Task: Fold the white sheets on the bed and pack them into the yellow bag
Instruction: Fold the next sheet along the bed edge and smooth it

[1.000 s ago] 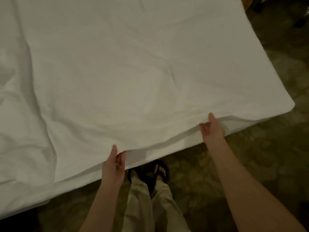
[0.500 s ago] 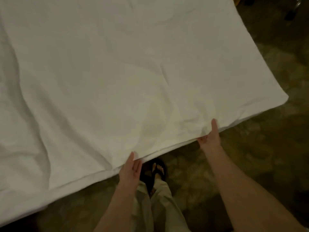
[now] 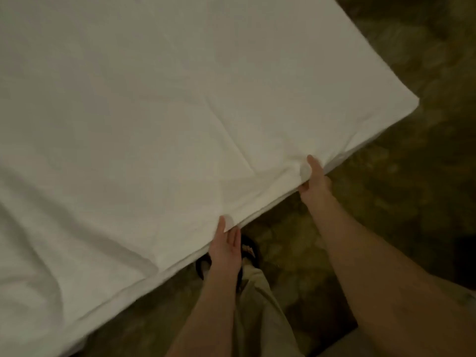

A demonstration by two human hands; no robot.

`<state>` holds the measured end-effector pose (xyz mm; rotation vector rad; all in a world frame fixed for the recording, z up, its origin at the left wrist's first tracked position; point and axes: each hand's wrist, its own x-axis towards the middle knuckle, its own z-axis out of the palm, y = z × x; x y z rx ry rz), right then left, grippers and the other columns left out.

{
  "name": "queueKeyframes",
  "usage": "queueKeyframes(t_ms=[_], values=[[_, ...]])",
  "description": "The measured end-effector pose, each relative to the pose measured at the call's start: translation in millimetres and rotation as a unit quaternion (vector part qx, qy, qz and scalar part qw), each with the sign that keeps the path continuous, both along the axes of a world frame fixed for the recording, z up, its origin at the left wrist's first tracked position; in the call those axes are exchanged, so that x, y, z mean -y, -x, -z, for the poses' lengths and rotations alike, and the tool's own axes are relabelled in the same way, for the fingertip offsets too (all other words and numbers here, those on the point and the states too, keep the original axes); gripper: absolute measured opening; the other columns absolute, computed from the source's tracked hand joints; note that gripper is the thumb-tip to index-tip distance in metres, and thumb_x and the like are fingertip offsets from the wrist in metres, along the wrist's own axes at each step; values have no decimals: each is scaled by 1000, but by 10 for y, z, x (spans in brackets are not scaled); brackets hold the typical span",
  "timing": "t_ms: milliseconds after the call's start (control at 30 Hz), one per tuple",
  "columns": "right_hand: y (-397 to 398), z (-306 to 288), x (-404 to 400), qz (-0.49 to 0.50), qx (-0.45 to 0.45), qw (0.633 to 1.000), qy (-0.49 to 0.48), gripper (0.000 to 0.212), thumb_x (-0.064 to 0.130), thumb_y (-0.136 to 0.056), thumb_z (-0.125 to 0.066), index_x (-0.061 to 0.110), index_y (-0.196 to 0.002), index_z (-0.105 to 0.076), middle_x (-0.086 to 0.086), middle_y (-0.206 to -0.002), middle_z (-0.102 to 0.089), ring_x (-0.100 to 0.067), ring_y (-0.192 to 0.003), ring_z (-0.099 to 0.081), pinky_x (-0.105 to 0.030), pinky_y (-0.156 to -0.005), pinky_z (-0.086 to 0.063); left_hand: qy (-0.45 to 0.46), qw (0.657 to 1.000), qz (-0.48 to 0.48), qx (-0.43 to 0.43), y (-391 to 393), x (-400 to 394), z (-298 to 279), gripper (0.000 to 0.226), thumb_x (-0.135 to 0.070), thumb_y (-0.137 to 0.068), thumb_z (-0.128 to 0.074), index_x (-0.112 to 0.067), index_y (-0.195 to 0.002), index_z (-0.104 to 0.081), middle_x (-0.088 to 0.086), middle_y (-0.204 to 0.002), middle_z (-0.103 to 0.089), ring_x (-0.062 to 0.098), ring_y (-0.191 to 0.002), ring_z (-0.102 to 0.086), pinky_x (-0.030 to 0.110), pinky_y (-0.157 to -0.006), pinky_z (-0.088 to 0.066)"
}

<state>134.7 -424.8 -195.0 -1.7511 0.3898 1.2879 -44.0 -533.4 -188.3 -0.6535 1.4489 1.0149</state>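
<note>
Both hands at the near edge of the white sheet [image 3: 159, 130], spread across the bed. Left hand [image 3: 225, 247] pinches that edge, thumb on top, fingers beneath. Right hand [image 3: 314, 182] grips the same edge, nearer the sheet's corner. Below the edge, a sandal [image 3: 251, 249] on the floor [image 3: 401, 202].

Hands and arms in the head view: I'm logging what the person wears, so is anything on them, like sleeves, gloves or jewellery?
Both forearms are bare as far as the view shows, with no sleeves. The left hand and right hand wear no gloves. No watch, ring or bracelet shows, though the picture is dim and soft.
</note>
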Motion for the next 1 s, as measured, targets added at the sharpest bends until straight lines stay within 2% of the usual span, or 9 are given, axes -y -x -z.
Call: queueKeyframes(t_ms=[100, 233, 333, 433, 567, 667, 767, 867, 1000], values=[[-216, -10, -187, 17, -11, 999, -31, 55, 32, -75, -82, 11, -122, -61, -9, -114, -66, -28, -102, -64, -48, -87, -55, -23, 999, 15, 33, -469, -301, -45, 43, -18, -92, -62, -5, -132, -51, 10, -131, -56, 24, -117, -53, 30, -100, -45], [-579, -106, -525, 49, 31, 993, -101, 45, 23, -79, -79, 13, -120, -62, -7, -119, -65, -24, -103, -63, -42, -91, -54, -52, 997, 27, 53, -873, -569, -116, 32, -16, -91, -62, -5, -121, -57, 7, -117, -62, 19, -105, -59, 25, -81, -53], [-669, 21, -425, 20, 52, 996, -64, 47, 21, -85, -73, 9, -127, -57, -9, -120, -63, -22, -97, -63, -34, -82, -56, -21, 997, 55, 43, -890, -498, 1, 34, -17, -94, -59, -3, -125, -54, 9, -120, -61, 22, -113, -58, 29, -91, -51], [-656, 179, -334, -5, 74, 997, 33, 49, 21, -85, -71, 1, -126, -55, -9, -116, -62, -24, -100, -62, -37, -88, -55, 17, 996, 75, 42, -781, -436, 119, 42, -18, -101, -47, -1, -139, -41, 11, -139, -50, 27, -129, -49, 31, -106, -41], [-754, -25, -567, 25, 123, 992, -28, 35, 19, -91, -65, 4, -122, -56, -6, -112, -61, -20, -95, -59, -35, -94, -51, 41, 995, 93, -5, -768, -447, 116, 47, -19, -103, -42, 2, -144, -33, 16, -145, -42, 30, -133, -42, 34, -104, -39], [-826, -63, -505, 47, 107, 992, -45, 20, 21, -92, -65, 8, -106, -60, -3, -97, -63, -15, -79, -60, -30, -74, -57, 10, 988, 151, -7, -765, -424, 38, 43, -19, -102, -43, 3, -139, -40, 13, -134, -53, 23, -124, -53, 29, -95, -46], [-624, 62, -266, 54, 80, 995, 29, 15, 21, -91, -64, 7, -97, -62, -5, -94, -64, -13, -71, -60, -23, -53, -51, 25, 994, 94, 43, -679, -405, 95, 38, -13, -100, -48, 5, -133, -46, 13, -107, -63, 26, -110, -59, 28, -90, -46], [-226, 68, -89, 74, -1, 997, -27, 35, 30, -86, -71, 13, -115, -62, -2, -103, -65, -17, -91, -63, -28, -71, -57, 7, 993, 105, 46, -511, -355, 107, 37, -10, -97, -53, 2, -132, -50, 13, -107, -61, 24, -99, -60, 31, -89, -48], [212, 45, 247, 31, -24, 998, -46, 49, 22, -80, -78, 11, -124, -61, -6, -119, -65, -22, -108, -61, -39, -94, -52, 4, 999, 33, 21, -124, -85, 114, 38, -17, -101, -45, -9, -138, -46, 11, -143, -46, 27, -132, -45, 29, -103, -40]])
